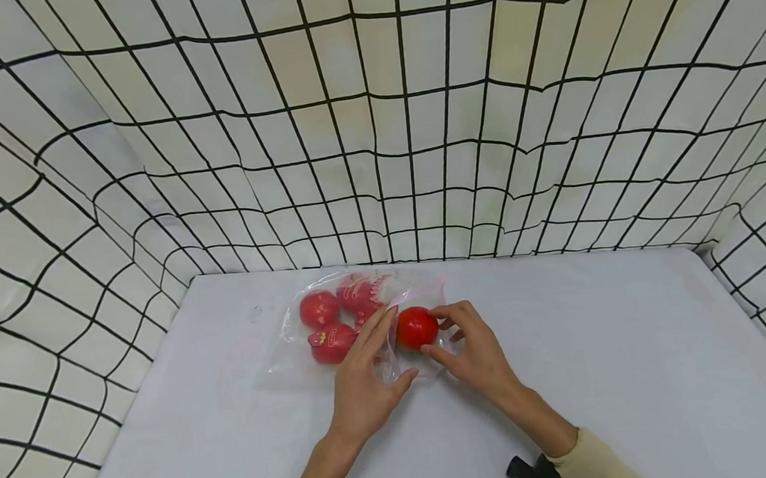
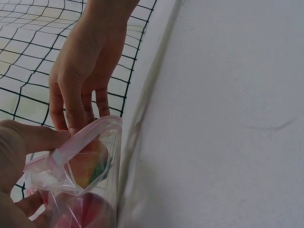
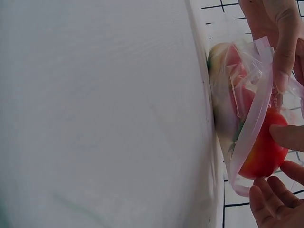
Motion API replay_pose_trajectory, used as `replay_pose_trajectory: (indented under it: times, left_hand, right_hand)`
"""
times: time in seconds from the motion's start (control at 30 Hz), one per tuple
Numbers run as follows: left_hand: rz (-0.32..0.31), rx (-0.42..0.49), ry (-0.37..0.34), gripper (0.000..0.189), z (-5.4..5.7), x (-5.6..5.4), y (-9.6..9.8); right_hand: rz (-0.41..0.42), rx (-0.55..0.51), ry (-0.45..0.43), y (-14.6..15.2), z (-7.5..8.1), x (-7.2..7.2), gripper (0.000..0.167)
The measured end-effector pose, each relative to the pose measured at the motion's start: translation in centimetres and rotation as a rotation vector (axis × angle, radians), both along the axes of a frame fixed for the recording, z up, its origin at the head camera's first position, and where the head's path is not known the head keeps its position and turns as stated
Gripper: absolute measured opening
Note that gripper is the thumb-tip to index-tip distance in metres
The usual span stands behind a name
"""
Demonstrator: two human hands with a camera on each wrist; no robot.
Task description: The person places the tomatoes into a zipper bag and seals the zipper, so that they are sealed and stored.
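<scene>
Black net (image 1: pixel 406 117) of thin cord behind and at both sides, square mesh sagging into wavy rows, in front of a pale, softly creased sheet (image 1: pixel 428 130). White desk (image 1: pixel 603 372) below, matte and smooth, with a faint wrinkle showing in the left wrist view. Near the far edge, left of centre, a clear plastic bag (image 1: pixel 297 351): thin, glossy, crumpled, marked with small print, mouth edged by a pale pink strip (image 3: pixel 257 124). Inside, at least three round red fruits (image 1: pixel 319 309), duller through the film and bunched close together, with yellowish and green patches on some in the wrist views.

At the right-hand mouth of the bag, a single tomato (image 1: pixel 417 328): plump, slightly flattened, smooth-skinned, bright red with a small shine on top, more orange low down in the right wrist view. Partly behind the pink strip there; how deep inside, cannot tell.

Right hand (image 1: pixel 480 351) reaching in from the lower right, fingers (image 1: pixel 452 312) gripping the tomato from its right, thumb toward the near edge, forefinger toward the far one. Left hand (image 1: pixel 368 386) laid slantwise from the near side, back upward, fingers straight and close together over the bag, thumb spread wide. Cannot tell whether also pinching the film. Beige sleeves (image 1: pixel 593 462) at both forearms, a black device (image 1: pixel 532 475) beside the right one.
</scene>
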State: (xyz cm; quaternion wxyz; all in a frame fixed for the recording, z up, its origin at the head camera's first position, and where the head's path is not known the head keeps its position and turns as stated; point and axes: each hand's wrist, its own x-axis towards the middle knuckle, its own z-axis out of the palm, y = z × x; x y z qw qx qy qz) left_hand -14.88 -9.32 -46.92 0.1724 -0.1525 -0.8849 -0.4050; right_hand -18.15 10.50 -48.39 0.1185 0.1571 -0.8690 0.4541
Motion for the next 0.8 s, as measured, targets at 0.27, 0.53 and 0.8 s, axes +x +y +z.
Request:
replay_pose_trajectory:
  times: [0.27,0.53,0.8]
  left_hand:
    - [-0.008,0.016,-0.001,0.096,0.1,0.0,0.0]
    - [-0.01,0.032,-0.005,0.098,0.6,0.0,-0.3]
    - [-0.015,0.063,-0.024,0.1,0.8,0.0,-0.9]
  right_hand:
    - [-0.047,0.054,0.03,-0.8,0.4,0.0,0.056]
    - [-0.043,0.039,0.057,-0.1,0.8,-0.2,0.049]
    - [-0.049,0.009,0.057,1.4,1.1,-0.9,0.047]
